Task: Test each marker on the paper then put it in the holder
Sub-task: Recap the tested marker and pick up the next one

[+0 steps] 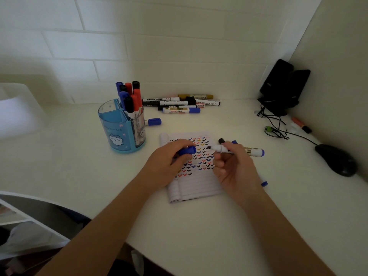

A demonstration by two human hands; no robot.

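an uncapped marker (235, 150) is pinched in the right hand (235, 168), lying sideways, tip pointed left over the paper (196, 184). its cap (187, 150), gripped by the left hand (169, 162), is held just left of that tip.

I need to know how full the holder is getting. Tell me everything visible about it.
The holder is a translucent blue plastic cup with a cartoon print, standing upright on the white desk, left of the paper. It has compartments: the right rear one holds capped blue, red and black markers; the front one looks empty. Neither hand touches it.
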